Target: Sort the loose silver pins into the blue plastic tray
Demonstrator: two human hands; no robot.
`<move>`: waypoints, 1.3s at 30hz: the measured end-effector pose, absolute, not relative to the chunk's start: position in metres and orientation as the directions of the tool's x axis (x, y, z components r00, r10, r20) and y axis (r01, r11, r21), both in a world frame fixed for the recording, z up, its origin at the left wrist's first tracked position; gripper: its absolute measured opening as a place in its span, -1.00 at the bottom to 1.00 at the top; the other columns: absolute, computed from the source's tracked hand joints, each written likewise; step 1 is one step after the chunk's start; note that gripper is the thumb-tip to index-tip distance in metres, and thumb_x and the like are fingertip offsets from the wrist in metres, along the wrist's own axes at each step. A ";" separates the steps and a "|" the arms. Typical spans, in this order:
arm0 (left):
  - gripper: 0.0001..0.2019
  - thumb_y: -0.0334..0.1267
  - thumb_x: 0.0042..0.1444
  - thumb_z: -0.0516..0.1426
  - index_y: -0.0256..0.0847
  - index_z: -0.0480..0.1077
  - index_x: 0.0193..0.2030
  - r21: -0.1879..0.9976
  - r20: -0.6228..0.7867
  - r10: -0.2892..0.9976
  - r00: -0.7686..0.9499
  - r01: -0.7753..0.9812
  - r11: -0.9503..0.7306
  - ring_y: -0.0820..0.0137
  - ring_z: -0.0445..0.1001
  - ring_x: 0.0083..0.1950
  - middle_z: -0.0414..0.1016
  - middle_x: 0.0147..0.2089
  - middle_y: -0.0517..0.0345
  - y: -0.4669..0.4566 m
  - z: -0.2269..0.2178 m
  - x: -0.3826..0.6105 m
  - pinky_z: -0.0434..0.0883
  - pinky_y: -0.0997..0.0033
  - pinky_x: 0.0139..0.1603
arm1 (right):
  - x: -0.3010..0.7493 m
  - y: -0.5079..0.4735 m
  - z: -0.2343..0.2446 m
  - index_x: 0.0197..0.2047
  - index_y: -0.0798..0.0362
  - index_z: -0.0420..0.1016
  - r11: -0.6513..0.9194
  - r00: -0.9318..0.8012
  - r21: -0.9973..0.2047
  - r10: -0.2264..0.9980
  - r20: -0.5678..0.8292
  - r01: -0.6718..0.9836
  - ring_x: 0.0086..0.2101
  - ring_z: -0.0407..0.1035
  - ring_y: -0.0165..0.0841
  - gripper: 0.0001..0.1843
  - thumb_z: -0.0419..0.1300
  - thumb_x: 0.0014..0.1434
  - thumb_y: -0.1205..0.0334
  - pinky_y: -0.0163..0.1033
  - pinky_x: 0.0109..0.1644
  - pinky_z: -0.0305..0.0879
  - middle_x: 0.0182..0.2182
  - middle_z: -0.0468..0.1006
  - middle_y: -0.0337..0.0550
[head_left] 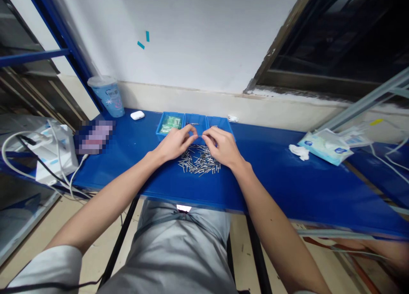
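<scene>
Left hand (175,144) and right hand (223,147) meet, fingers pinched shut on what looks like one pin (198,136). Holding it low over the metal pin pile (200,162) seems wise.

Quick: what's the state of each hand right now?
Left hand: grip pinched shut above the pile of small silver metal pins; contents too small to tell.
Right hand: grip pinched shut likewise, close beside the left.

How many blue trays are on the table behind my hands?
3, side by side at the back of the table: the left tray holds green parts, the middle tray a few metal pins, the right tray sits partly behind the right hand. None looks hidden.
</scene>
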State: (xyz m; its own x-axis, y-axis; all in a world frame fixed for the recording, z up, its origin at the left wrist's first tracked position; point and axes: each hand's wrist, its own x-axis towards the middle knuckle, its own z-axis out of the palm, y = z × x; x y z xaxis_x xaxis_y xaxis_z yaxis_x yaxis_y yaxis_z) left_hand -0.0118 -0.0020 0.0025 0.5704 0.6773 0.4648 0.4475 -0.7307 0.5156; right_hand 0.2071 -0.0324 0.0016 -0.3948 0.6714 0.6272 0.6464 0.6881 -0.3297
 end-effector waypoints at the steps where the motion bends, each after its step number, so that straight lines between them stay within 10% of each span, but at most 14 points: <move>1: -0.86 -0.19 0.44 0.09 -0.19 0.40 -0.05 0.504 0.464 0.666 0.583 0.445 -0.740 0.47 0.20 -0.58 0.20 -0.61 0.40 -0.002 0.002 -0.012 0.13 0.42 -0.39 | 0.207 -0.032 0.001 -0.17 0.02 0.52 0.689 -0.393 -0.330 0.670 0.630 0.646 -0.33 0.38 -0.32 -0.75 0.05 0.48 0.20 -0.16 -0.16 0.26 -0.26 0.59 -0.12; 22: -0.87 -0.28 0.31 0.12 -0.22 0.49 -0.10 0.542 0.551 0.619 0.560 0.324 -0.776 0.40 0.62 -0.20 0.68 -0.16 0.08 0.000 0.000 -0.012 0.48 0.47 -0.18 | 0.204 -0.032 -0.003 -0.10 0.00 0.53 0.655 -0.422 -0.335 0.719 0.552 0.677 -0.30 0.42 -0.29 -0.78 0.07 0.47 0.16 -0.15 -0.18 0.25 -0.23 0.61 -0.11; 39: -0.68 -0.15 0.48 0.01 -0.22 0.40 -0.30 0.470 0.480 0.655 0.583 0.460 -0.754 0.41 0.35 -0.44 0.44 -0.44 0.18 -0.001 0.006 -0.012 0.21 0.40 -0.32 | 0.203 -0.034 -0.001 -0.12 0.01 0.55 0.668 -0.424 -0.340 0.708 0.564 0.662 -0.26 0.45 -0.27 -0.70 0.03 0.51 0.11 -0.15 -0.13 0.29 -0.22 0.62 -0.10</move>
State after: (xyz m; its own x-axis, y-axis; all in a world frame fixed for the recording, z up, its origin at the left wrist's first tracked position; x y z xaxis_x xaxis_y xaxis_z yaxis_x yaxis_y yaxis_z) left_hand -0.0121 -0.0012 0.0058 0.5834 0.6551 0.4801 0.4598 -0.7537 0.4697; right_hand 0.2035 -0.0341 -0.0010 -0.4239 0.7083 0.5644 0.6622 0.6675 -0.3405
